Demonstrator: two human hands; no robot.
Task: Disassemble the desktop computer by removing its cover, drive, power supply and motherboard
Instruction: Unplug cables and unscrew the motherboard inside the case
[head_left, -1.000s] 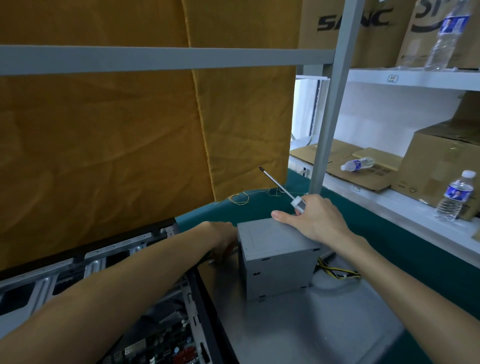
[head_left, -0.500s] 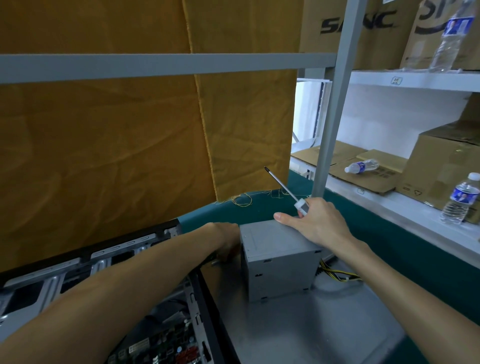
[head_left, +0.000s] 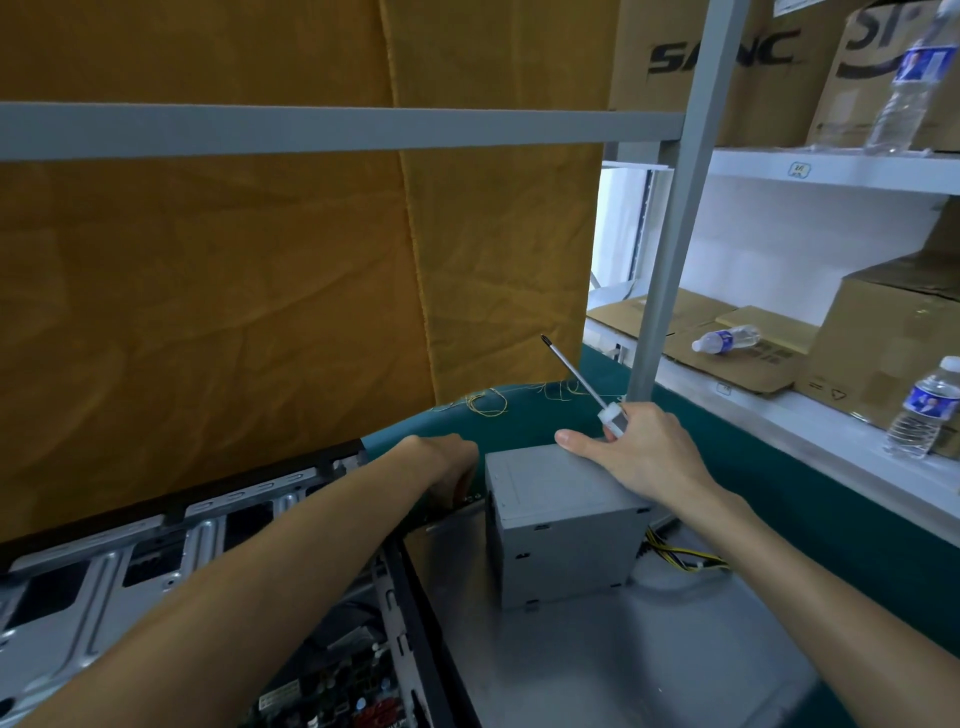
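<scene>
The grey power supply (head_left: 561, 525) stands on a flat grey metal cover panel (head_left: 623, 660), outside the open computer case (head_left: 130, 561) at the lower left. My right hand (head_left: 644, 457) rests on the supply's top right edge and holds a screwdriver (head_left: 576, 379) whose shaft points up and left. My left hand (head_left: 447, 462) reaches down behind the supply's left side; its fingers are hidden there. Yellow and black cables (head_left: 680, 556) trail from the supply's right. The motherboard (head_left: 343, 701) shows inside the case at the bottom.
A green cloth (head_left: 779, 499) covers the table. An orange curtain (head_left: 234, 286) hangs behind. A grey rack post (head_left: 670, 249) stands just past my right hand. Shelves on the right hold cardboard boxes (head_left: 893, 343) and water bottles (head_left: 924, 410).
Both hands and the power supply have stayed almost still. The view has drifted slightly.
</scene>
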